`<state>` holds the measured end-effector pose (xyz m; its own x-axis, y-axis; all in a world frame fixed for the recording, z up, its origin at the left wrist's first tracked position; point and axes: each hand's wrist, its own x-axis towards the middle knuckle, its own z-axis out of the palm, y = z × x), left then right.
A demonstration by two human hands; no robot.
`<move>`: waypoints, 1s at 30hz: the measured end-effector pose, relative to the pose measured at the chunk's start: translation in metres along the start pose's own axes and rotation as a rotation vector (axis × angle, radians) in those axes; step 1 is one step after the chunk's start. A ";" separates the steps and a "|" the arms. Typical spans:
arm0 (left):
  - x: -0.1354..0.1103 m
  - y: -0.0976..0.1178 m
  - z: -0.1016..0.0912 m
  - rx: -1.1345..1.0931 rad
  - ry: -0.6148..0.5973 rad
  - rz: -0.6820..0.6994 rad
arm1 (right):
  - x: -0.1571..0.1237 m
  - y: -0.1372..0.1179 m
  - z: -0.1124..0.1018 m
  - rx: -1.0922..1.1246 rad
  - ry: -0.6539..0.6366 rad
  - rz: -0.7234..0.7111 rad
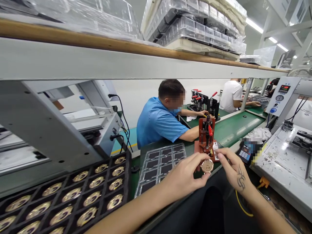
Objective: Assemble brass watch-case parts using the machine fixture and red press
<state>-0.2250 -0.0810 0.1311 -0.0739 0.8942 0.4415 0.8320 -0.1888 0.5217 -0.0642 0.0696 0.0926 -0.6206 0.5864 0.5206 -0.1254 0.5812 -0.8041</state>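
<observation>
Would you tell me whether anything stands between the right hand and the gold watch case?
Nothing visible does: only an open gap separates the right hand from the gold watch case, which the left hand holds; the red fixture stands beyond.

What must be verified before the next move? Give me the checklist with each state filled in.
1. Watch gripped by its edge in the left hand: ok, between thumb and fingers.
2. Marked side of the watch facing the camera: ok.
3. Right hand free of small parts: cannot tell, its fingertips nearly meet.
4. Base of the red-brown press free of parts: cannot tell, the left hand partly hides it.
5. Gold pieces seated in the black tray: ok, those in view lie in compartments.
</observation>
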 end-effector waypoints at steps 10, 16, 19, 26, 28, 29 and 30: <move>0.004 0.020 0.015 -0.178 -0.111 -0.034 | -0.042 -0.021 -0.012 0.358 -0.131 0.299; 0.006 0.022 0.020 -0.845 -0.205 -0.399 | -0.046 -0.017 -0.020 0.424 -0.096 0.339; 0.008 0.022 0.023 -0.942 -0.223 -0.456 | -0.049 -0.015 -0.022 0.430 -0.101 0.355; 0.012 0.023 0.022 -0.988 -0.251 -0.457 | -0.053 -0.014 -0.024 0.477 -0.085 0.359; 0.012 0.023 0.022 -0.996 -0.255 -0.464 | -0.054 -0.014 -0.025 0.479 -0.088 0.360; 0.011 0.024 0.022 -1.000 -0.253 -0.467 | -0.054 -0.014 -0.025 0.475 -0.093 0.362; 0.010 0.025 0.022 -1.004 -0.249 -0.470 | -0.055 -0.014 -0.026 0.468 -0.101 0.364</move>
<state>-0.1931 -0.0676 0.1330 -0.0576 0.9970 -0.0516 -0.0747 0.0472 0.9961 -0.0085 0.0439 0.0832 -0.7550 0.6314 0.1769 -0.2042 0.0299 -0.9785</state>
